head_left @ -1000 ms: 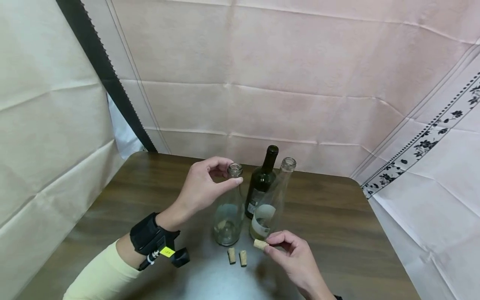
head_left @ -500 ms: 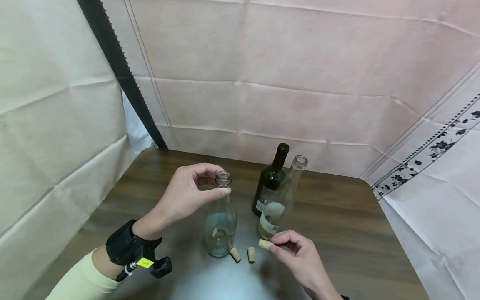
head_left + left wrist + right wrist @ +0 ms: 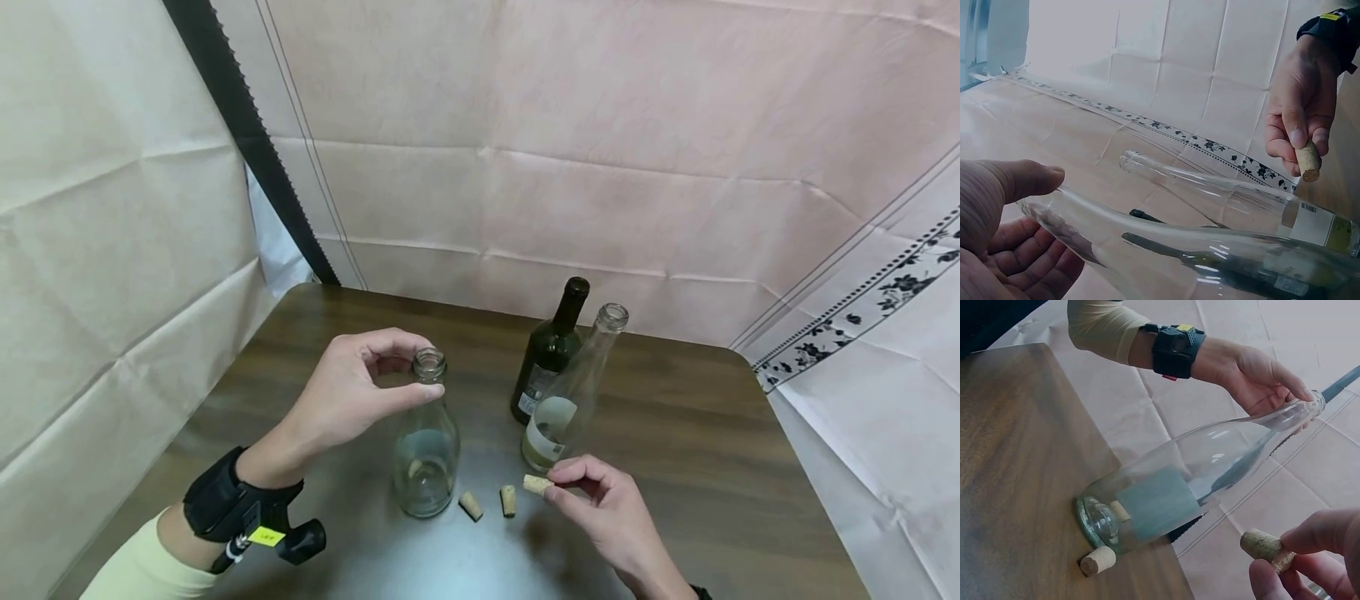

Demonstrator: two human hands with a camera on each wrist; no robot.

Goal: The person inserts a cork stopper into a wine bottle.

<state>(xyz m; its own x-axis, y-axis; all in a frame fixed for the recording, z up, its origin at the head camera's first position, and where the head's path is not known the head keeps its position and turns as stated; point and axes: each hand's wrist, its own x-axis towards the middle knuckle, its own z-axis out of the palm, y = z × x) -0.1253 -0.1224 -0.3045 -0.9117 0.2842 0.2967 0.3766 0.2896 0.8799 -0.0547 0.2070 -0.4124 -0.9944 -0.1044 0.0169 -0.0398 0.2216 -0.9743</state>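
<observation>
At the left, the left hand point(image 3: 352, 392) is wrapped round the neck of a clear bottle point(image 3: 427, 442) on the wooden table point(image 3: 705, 442). From the head view I see only a pale bit low in its glass; the right wrist view shows it's a cork showing through point(image 3: 1120, 510). Just right of the base, two loose corks point(image 3: 508, 501) rest apart. Behind them stand a dark bottle point(image 3: 551, 346) and, overlapping it, a labelled bottle point(image 3: 552, 421). Farthest right, the right hand point(image 3: 611, 512) pinches a held cork point(image 3: 536, 484) above the table; the left wrist view alone reveals a yellow tag point(image 3: 1329, 17) on its wristband point(image 3: 1324, 34).
</observation>
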